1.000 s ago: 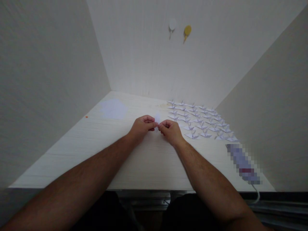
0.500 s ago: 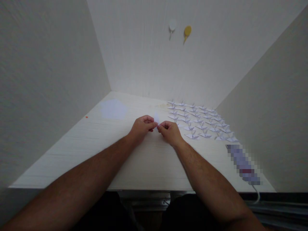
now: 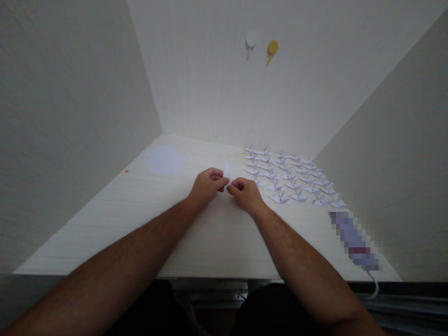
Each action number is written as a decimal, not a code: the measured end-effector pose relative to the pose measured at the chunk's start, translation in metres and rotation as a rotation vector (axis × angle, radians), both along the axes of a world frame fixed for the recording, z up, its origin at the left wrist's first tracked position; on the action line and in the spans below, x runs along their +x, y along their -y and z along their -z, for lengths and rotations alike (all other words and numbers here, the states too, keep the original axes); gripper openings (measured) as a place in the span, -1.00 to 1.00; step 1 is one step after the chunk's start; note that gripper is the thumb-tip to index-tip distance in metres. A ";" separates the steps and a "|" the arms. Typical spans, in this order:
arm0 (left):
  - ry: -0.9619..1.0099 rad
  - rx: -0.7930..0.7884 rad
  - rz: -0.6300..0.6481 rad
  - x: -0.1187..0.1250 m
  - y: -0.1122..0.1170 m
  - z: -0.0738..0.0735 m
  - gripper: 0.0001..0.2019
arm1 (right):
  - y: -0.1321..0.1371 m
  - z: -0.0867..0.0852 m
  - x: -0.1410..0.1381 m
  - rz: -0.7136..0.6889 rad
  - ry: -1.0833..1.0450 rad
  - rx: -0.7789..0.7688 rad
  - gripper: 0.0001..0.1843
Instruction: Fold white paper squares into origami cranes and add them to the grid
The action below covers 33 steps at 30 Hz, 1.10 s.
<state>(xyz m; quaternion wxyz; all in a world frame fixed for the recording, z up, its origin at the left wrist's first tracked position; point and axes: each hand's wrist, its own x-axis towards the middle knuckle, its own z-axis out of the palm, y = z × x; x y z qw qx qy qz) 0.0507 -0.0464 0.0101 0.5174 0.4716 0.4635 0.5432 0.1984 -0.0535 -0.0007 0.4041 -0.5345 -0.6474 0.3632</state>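
Observation:
Between my hands, a small piece of folded white paper (image 3: 226, 169) stands up above the table, its upper part showing as a narrow point. My left hand (image 3: 209, 183) pinches it from the left with thumb and fingers. From the right, my right hand (image 3: 245, 189) is closed on its lower part, fingertips pressed together. The paper's lower end is mostly hidden by my fingers. Rows of white paper cranes (image 3: 287, 176) stand on the table to the right of my right hand.
A pale round patch of white paper (image 3: 165, 159) lies at the table's back left, with a small orange bit (image 3: 126, 171) near the left edge. A blurred-out device (image 3: 353, 240) with a cable lies front right. White (image 3: 251, 38) and yellow hooks (image 3: 273, 46) hang on the back wall.
My right fingertips have shifted slightly left and down along the folded paper, and more of its upper point shows. My left hand keeps its pinch in nearly the same spot.

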 end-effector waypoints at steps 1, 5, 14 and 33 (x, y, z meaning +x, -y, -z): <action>0.003 0.000 -0.005 0.000 0.000 0.000 -0.72 | 0.000 0.000 0.000 -0.002 0.002 -0.004 -0.83; 0.001 0.016 -0.027 0.000 0.000 -0.001 -0.72 | 0.001 0.000 0.000 0.007 0.029 -0.015 -0.81; 0.016 0.054 -0.022 -0.001 -0.002 0.002 -0.71 | 0.001 -0.001 0.001 0.002 -0.069 -0.058 -0.80; 0.107 0.023 -0.034 0.002 0.002 0.000 -0.68 | 0.006 -0.005 -0.002 0.004 -0.009 0.047 -0.76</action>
